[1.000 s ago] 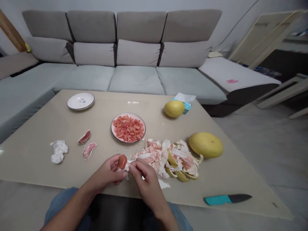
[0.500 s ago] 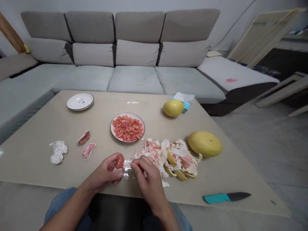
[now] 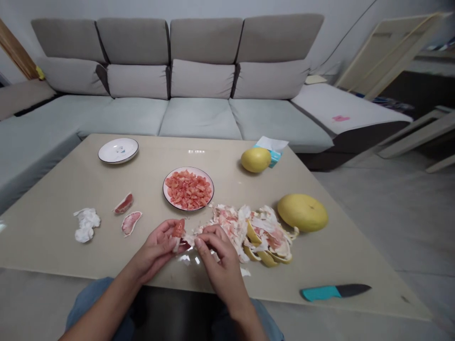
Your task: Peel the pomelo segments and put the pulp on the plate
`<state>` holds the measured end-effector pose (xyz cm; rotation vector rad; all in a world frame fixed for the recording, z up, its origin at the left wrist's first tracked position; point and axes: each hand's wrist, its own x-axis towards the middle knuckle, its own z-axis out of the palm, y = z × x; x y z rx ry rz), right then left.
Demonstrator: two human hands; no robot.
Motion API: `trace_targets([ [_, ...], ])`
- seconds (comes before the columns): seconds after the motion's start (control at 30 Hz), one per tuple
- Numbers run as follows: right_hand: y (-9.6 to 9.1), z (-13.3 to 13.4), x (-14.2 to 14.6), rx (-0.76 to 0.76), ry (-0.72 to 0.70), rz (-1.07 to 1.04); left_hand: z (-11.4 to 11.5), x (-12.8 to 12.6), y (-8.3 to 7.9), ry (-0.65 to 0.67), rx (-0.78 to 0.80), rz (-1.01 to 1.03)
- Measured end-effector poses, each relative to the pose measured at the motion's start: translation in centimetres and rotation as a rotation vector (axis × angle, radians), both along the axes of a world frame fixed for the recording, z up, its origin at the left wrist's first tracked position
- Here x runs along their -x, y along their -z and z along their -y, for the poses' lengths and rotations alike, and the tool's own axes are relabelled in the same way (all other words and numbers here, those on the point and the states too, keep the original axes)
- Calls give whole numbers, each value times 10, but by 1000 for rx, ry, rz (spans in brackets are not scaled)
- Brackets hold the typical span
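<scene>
Citrus segment (image 3: 178,228) is pinched in left hand (image 3: 156,250) (right hand (image 3: 221,259) pinches pale membrane (image 3: 189,239)).

In the left hand (image 3: 158,248), a pomelo segment (image 3: 178,228); beyond it and the right hand (image 3: 220,258), a plate (image 3: 197,171) of pomelo pulp (image 3: 188,190); another plate (image 3: 118,150) farther back, left. Two more segments (image 3: 131,222) lie left of the hands, a tissue (image 3: 87,225) past them. Rightward: peelings (image 3: 268,237), then a pomelo (image 3: 302,212); nearer, the knife (image 3: 336,291).
</scene>
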<state>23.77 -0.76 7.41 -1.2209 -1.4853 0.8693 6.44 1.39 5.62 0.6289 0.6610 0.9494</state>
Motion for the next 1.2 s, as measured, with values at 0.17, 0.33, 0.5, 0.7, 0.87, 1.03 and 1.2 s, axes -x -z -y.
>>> trace_targets([
  [0.17,0,0,0,-18,14,21,1,-1,-1,-17,94,135],
  [0.33,1,0,0,-20,8,31,1,-3,-1,-35,129,178],
  [0.5,3,0,0,-20,12,42,0,-5,-1,-51,142,155],
  [0.7,4,-2,-4,-40,49,52,-4,-2,3,-160,140,122],
  [0.87,8,-1,-4,-66,65,93,-7,1,6,-216,111,93],
  [1.03,10,-1,-3,-139,115,170,-8,0,6,-243,134,76],
  [1.2,9,-2,-3,-174,140,209,-7,-1,6,-264,122,43],
])
